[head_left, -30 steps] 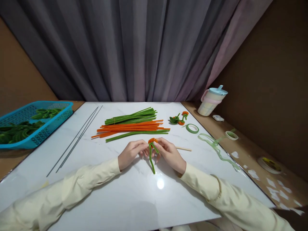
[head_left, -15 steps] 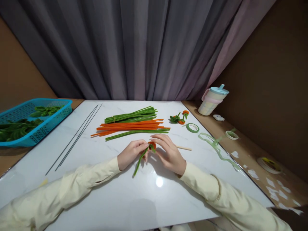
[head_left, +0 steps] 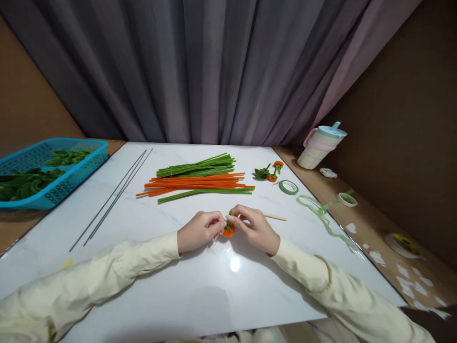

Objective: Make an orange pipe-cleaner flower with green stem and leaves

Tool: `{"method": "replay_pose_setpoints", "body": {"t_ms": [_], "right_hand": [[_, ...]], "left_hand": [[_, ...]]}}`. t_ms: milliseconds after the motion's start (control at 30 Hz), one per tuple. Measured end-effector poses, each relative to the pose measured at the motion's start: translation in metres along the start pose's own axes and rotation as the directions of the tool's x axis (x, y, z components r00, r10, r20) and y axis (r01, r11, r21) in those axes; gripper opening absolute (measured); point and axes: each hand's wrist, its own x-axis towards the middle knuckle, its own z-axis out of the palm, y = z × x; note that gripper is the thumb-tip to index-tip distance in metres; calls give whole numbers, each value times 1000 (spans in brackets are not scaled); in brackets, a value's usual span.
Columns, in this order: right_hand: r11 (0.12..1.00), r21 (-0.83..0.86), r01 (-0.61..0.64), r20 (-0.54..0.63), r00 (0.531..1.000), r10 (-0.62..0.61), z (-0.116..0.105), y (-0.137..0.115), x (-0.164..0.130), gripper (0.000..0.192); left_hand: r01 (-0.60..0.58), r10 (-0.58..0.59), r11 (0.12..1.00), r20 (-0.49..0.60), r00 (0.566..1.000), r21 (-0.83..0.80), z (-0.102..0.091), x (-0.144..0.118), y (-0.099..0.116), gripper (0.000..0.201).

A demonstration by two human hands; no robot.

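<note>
Between my hands, an orange pipe-cleaner flower (head_left: pixel 229 231) hangs head down, its green stem pointing up. My left hand (head_left: pixel 200 230) is closed, thumb and forefinger pinching the flower at its green base. My right hand (head_left: pixel 257 228) is closed too, its fingertips pinching the green stem just above the flower. Beyond the hands lie green pipe cleaners (head_left: pixel 200 166) in a bundle, orange pipe cleaners (head_left: pixel 196 181) and a few loose green ones (head_left: pixel 207 192). A thin wooden stick (head_left: pixel 275 217) pokes out from behind my right hand.
Finished-looking orange flowers with green leaves (head_left: pixel 272 178), a roll of green tape (head_left: pixel 288 187) and a loose green strip (head_left: pixel 323 216) lie right. Thin dark wires (head_left: pixel 114 200) and a blue basket (head_left: pixel 76 183) of green pieces are left. A tumbler (head_left: pixel 319 150) stands back right.
The flower has been turned over: its orange head now points down and its stem up. My right fingers, spread before, have closed on the stem. The view has shifted slightly.
</note>
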Motion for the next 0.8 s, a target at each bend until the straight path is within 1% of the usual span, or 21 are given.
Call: {"method": "replay_pose_setpoints", "body": {"t_ms": [33, 100, 167, 233, 300, 367, 433, 500, 567, 600, 633, 700, 767, 800], "right_hand": [[999, 21, -31, 5, 1000, 31, 0, -1, 0, 15], [999, 34, -30, -13, 999, 31, 0, -2, 0, 16], [1000, 11, 22, -47, 999, -22, 1, -3, 0, 14], [996, -21, 84, -63, 994, -86, 2, -4, -1, 12], [991, -37, 128, -54, 990, -130, 2, -4, -1, 12], [990, -35, 134, -41, 990, -135, 2, -5, -1, 13], [998, 5, 70, -31, 997, -70, 2, -5, -2, 15], [993, 100, -64, -15, 998, 66, 3, -4, -1, 18], [953, 226, -201, 18, 979, 202, 4, -2, -1, 22], [928, 279, -248, 36, 968, 247, 4, -1, -1, 24], [907, 318, -276, 52, 960, 274, 5, 0, 0, 25], [890, 351, -291, 73, 956, 284, 6, 2, 0, 25], [905, 327, -274, 65, 961, 268, 5, 3, 1, 24], [920, 294, -259, 52, 966, 255, 4, 3, 2, 22]], "left_hand": [[-7, 7, 1000, -4, 1000, 23, 0, 0, 0, 24], [-7, 7, 1000, -11, 1000, 20, 0, 0, -1, 19], [21, -21, 999, 3, 1000, -47, 0, 1, -3, 14], [53, -46, 991, 56, 997, -124, 1, 2, -5, 18], [54, -38, 986, 104, 994, -159, 1, 3, -7, 22], [23, -5, 985, 106, 994, -170, 2, 4, -7, 19], [-13, 25, 985, 70, 997, -173, 2, 4, -6, 15], [-37, 44, 985, 36, 998, -170, 3, 4, -4, 14], [-51, 56, 985, 24, 998, -167, 3, 3, -3, 14], [-56, 60, 984, 22, 998, -166, 4, 3, -4, 13], [-62, 66, 984, 20, 998, -165, 4, 3, -4, 13], [-65, 70, 981, 17, 997, -181, 4, 3, -5, 15], [-29, 35, 971, 23, 999, -239, 4, 4, -5, 16], [12, -1, 960, 38, 999, -281, 3, 5, -5, 17]]}}
